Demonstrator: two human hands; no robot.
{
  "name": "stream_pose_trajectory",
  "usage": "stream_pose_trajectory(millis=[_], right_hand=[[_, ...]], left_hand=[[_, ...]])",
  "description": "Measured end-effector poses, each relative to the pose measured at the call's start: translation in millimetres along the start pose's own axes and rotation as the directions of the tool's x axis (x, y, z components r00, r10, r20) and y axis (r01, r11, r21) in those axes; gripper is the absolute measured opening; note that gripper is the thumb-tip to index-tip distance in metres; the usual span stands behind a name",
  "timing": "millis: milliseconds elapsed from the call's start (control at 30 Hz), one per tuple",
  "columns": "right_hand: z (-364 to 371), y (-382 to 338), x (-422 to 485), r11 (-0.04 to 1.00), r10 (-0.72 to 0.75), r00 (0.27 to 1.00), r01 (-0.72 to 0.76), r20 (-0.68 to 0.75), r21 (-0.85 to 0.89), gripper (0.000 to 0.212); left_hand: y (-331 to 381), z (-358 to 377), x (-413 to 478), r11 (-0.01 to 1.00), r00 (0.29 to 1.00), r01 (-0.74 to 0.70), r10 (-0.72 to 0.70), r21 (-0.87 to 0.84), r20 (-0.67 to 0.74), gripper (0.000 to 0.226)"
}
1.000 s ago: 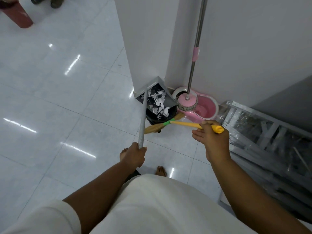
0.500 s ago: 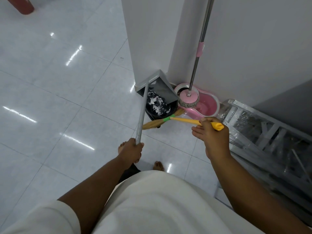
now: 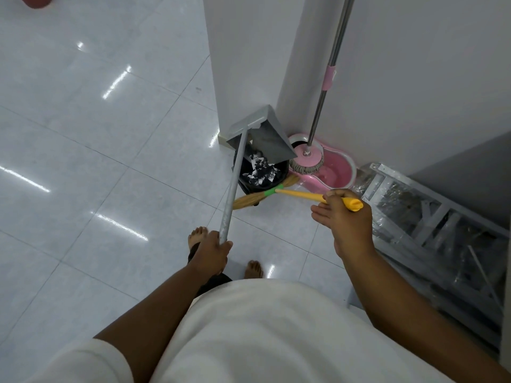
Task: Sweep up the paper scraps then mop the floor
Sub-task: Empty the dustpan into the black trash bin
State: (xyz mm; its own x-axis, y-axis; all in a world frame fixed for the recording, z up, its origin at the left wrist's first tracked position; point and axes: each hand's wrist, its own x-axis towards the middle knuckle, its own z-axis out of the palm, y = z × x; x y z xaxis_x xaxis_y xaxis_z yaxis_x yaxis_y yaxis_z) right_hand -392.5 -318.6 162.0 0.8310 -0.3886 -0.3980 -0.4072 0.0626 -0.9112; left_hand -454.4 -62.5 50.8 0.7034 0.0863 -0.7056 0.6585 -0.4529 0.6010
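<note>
My left hand (image 3: 211, 251) grips the long grey handle of a grey dustpan (image 3: 265, 135), which is tipped up over a black bin (image 3: 258, 179) by the white pillar. White paper scraps (image 3: 258, 170) lie inside the bin. My right hand (image 3: 347, 219) holds the yellow handle of a straw broom (image 3: 250, 200), whose bristles rest on the floor in front of the bin. A mop (image 3: 307, 160) with a steel pole sits in a pink spin bucket (image 3: 338, 172) against the wall, to the right of the bin.
A white pillar (image 3: 249, 59) stands just behind the bin. Folded metal frames (image 3: 431, 217) wrapped in plastic lie along the wall on the right. My bare feet (image 3: 253, 269) stand on glossy white tiles (image 3: 96, 150). A red object (image 3: 34, 0) sits far top left.
The dustpan has tilted up steeply and the paper scraps have slid out of it into the black bin. Both hands keep their grips; the broom has barely moved.
</note>
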Motion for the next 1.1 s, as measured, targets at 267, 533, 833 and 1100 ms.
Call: stream_pose_trajectory(millis=[267,533,833,1100], right_hand=[[2.8,-0.7,1.6,1.000,0.003,1.000,-0.003,0.002,-0.006,0.025],[5.5,-1.4,5.1,1.000,0.006,1.000,-0.006,0.004,-0.012,0.024],[8.9,-4.0,9.7,1.000,0.015,1.000,-0.016,-0.025,-0.019,0.013],[9.0,-6.1,15.2,0.999,0.008,1.000,-0.009,-0.015,-0.041,0.012]], left_hand=[[-10.1,-9.3,4.7,0.990,0.999,-0.044,0.046,0.136,-0.008,0.045],[-27.0,-19.0,-8.2,0.977,0.992,-0.123,0.123,0.173,0.010,0.048],[-26.2,-25.3,-10.4,0.972,0.987,-0.159,0.161,0.174,0.007,0.044],[-3.2,-16.0,6.9,0.958,0.990,-0.123,0.136,0.259,-0.033,0.036]])
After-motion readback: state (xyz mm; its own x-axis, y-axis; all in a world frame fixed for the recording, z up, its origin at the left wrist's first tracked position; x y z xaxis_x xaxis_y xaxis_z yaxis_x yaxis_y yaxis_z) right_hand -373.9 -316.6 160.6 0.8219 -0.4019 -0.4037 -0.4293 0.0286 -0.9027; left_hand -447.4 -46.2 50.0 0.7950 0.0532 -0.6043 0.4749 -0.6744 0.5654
